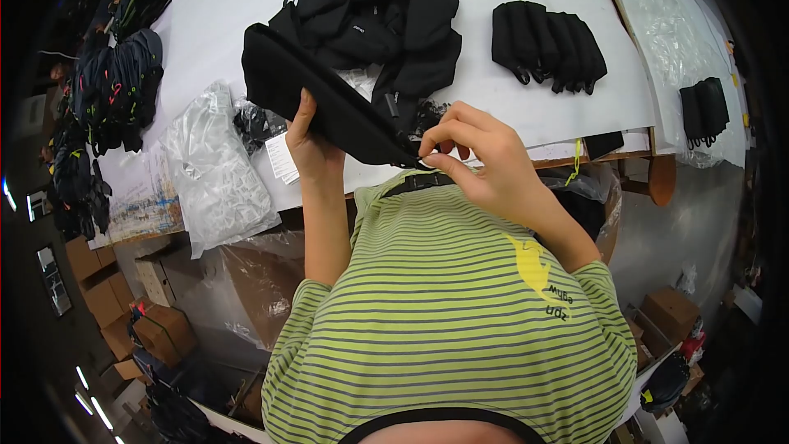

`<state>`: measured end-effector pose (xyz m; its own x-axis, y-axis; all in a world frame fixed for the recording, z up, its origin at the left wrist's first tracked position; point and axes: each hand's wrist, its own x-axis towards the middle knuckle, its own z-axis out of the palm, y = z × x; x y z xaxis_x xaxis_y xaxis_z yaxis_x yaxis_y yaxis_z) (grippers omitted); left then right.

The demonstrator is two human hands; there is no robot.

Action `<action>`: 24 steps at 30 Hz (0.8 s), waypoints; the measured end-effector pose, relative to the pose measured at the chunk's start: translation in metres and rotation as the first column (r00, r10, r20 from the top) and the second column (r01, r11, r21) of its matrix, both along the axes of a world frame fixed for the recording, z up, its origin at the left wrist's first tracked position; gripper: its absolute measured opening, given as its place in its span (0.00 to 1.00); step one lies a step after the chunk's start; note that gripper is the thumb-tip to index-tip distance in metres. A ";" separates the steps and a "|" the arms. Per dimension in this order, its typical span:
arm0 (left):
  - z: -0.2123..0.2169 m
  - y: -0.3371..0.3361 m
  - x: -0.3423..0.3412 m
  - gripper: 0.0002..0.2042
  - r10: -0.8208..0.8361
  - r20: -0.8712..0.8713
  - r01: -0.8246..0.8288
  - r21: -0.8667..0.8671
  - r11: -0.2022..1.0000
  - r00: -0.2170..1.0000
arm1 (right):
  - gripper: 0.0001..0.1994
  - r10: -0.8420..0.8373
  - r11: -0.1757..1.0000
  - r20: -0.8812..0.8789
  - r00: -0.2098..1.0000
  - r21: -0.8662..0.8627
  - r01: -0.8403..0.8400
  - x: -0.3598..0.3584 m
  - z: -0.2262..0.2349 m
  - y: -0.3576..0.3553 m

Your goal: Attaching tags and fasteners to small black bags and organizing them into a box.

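A long black fabric bag (316, 94) is held up at the table's near edge, slanting down from upper left to lower right. My left hand (316, 144) grips its lower side, with the thumb lying on the near face and the other fingers hidden behind. At the bag's lower right end, my right hand (485, 156) pinches the corner between thumb and fingertips; a small light-coloured detail there is too small to name. Just beyond lies a heap of black bags (362, 33) with straps. A black zip pull or strap end (392, 105) shows beside the held bag.
Several folded black pouches (549, 45) lie in a row at right, with more (704, 111) on plastic sheeting farther right. Clear plastic bags (218, 168) and a white printed paper (281, 159) are at left. Dark backpacks (119, 86) hang over the far left side. Cardboard boxes (164, 333) stand below.
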<state>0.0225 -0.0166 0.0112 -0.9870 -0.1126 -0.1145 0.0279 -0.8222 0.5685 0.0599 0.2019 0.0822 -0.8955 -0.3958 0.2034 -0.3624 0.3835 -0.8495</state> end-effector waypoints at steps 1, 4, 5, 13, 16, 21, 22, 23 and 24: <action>-0.001 0.000 0.000 0.12 0.005 -0.027 -0.005 -0.004 1.000 1.000 | 0.04 0.004 1.000 0.030 1.000 0.001 -0.004 0.000 0.000 0.000; -0.008 -0.004 -0.002 0.13 -0.014 -0.038 0.018 0.117 0.993 0.999 | 0.04 -0.003 0.997 0.067 0.998 -0.076 0.008 0.001 -0.002 0.001; -0.008 -0.005 -0.002 0.13 -0.014 -0.036 0.018 0.117 0.993 0.999 | 0.04 -0.003 0.997 0.069 0.998 -0.076 0.008 0.001 -0.002 0.001; -0.002 -0.007 -0.007 0.13 0.029 0.001 -0.029 0.083 0.996 1.000 | 0.03 0.049 0.993 0.238 0.970 -0.116 -0.022 -0.007 -0.012 0.000; 0.002 -0.008 -0.005 0.12 0.111 0.004 -0.111 0.012 0.994 0.994 | 0.03 0.037 0.996 0.186 0.982 -0.090 -0.021 -0.009 -0.011 0.004; 0.000 -0.013 0.001 0.13 0.092 -0.013 -0.092 -0.006 0.996 0.996 | 0.05 -0.064 0.998 0.072 0.995 -0.022 0.066 -0.019 0.003 0.010; -0.002 -0.014 0.002 0.17 0.074 -0.019 -0.074 -0.032 0.997 0.997 | 0.06 -0.079 0.997 0.043 0.996 0.011 0.078 -0.020 0.005 0.009; 0.000 -0.012 0.002 0.17 0.070 -0.021 -0.070 -0.030 0.997 0.997 | 0.06 -0.083 0.997 0.042 0.996 0.013 0.082 -0.020 0.006 0.006; 0.003 -0.009 0.001 0.18 0.051 -0.025 -0.052 -0.062 0.997 0.998 | 0.07 -0.030 0.999 -0.083 0.996 0.010 0.031 -0.022 0.006 0.001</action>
